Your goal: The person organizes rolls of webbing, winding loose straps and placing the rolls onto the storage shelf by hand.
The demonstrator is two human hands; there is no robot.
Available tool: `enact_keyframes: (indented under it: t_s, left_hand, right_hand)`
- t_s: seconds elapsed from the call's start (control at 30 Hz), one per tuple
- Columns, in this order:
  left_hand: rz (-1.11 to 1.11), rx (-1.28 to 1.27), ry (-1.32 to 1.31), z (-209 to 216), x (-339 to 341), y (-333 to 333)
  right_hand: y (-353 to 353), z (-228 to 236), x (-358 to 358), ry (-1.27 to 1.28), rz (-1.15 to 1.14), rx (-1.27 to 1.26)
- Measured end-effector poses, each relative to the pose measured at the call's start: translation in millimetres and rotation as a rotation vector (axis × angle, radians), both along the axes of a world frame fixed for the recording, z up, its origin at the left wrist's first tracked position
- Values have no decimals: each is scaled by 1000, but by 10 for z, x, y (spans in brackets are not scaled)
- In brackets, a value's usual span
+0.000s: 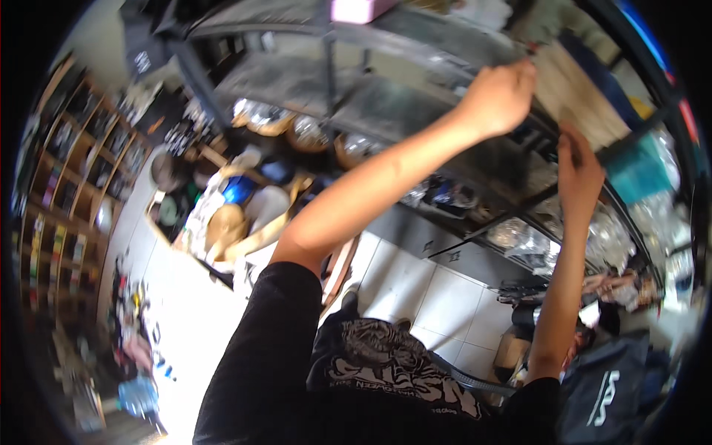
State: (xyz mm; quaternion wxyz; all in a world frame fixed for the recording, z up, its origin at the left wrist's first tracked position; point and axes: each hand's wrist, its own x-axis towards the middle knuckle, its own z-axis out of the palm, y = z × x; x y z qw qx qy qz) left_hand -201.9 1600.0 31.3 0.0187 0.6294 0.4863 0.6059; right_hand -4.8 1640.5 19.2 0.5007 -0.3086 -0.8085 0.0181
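Observation:
A light brown panel-like box (582, 93), flat-sided and perhaps cardboard, is at the upper right of the black metal shelving. My left hand (498, 100) reaches across to its left edge with the fingers curled against it. Lower down, my right hand (581, 170) is raised to the box's bottom edge, thumb and fingers drawn together there. Blur and the backs of my hands partly hide the fingertips. Just right of my right hand sits a teal container (639, 169).
Black metal shelves (400, 111) run across the front, with plastic-wrapped goods (519, 237) on lower levels. A pink box (360, 9) stands on top. To the left are a large open carton of mixed items (237, 204) and a wooden cubby rack (70, 178). A black bag (604, 386) lies lower right.

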Motion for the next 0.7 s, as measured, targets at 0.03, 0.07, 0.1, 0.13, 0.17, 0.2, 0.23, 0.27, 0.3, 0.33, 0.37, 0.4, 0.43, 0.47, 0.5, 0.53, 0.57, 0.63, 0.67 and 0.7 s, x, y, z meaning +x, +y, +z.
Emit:
enact_keyframes:
  t_s: [0.03,0.07,0.1,0.13,0.17,0.2,0.23,0.27,0.3,0.33,0.37,0.4,0.43,0.47,0.5,0.53,0.57,0.63,0.67,0.7]
  left_hand:
    - [-18,-85,-18,-134,-29,-286]
    - [-44,-172,-41,-266,-66,-572]
    - [-45,-237,-25,-444,-154,-812]
    - [-54,-297,-7,-646,-254,-1024]
    - [-5,-395,18,-808,-344,-1275]
    - [30,-486,45,-957,-446,-1492]
    - [126,-505,-35,-1109,-540,-1692]
    - [231,-523,-114,-1266,-661,-1926]
    - [349,-498,-201,-1501,-853,-2167]
    - [465,-474,-292,-1742,-1023,-2414]
    - [574,-472,-325,-1885,-1127,-2675]
    - [675,-463,-354,-1988,-1203,-2892]
    - [720,-483,-413,-2072,-1232,-3112]
    - [758,-503,-473,-2117,-1178,-3275]
    - [798,-529,-495,-2159,-1104,-3379]
    - [852,-552,-516,-2185,-1036,-3501]
    - [876,-527,-534,-2294,-994,-3605]
    - [920,-563,-555,-2481,-887,-3756]
    - [933,-587,-582,-2565,-845,-3822]
    - [940,-573,-588,-2641,-787,-3865]
  right_hand:
    - [-27,-260,-132,-9,126,-145]
    - [-93,-509,-244,-20,243,-293]
    - [-181,-739,-403,-91,340,-424]
    - [-273,-957,-568,-160,431,-547]
    - [-364,-1189,-722,-201,530,-635]
    - [-440,-1411,-865,-239,614,-717]
    - [-528,-1640,-1017,-210,694,-727]
    - [-653,-1829,-1173,-180,782,-737]
    - [-779,-1956,-1302,-200,797,-806]
    - [-905,-2073,-1388,-225,807,-879]
    - [-1029,-2168,-1443,-255,831,-890]
    - [-1130,-2230,-1487,-281,848,-893]
    - [-1270,-2277,-1503,-298,831,-895]
    - [-1337,-2380,-1506,-263,854,-870]
    - [-1408,-2482,-1483,-220,838,-861]
    - [-1476,-2548,-1473,-181,835,-849]
    - [-1506,-2565,-1454,-186,842,-854]
    - [-1538,-2589,-1401,-251,740,-793]
    - [-1580,-2536,-1386,-257,744,-799]
    - [-1608,-2469,-1365,-376,798,-579]
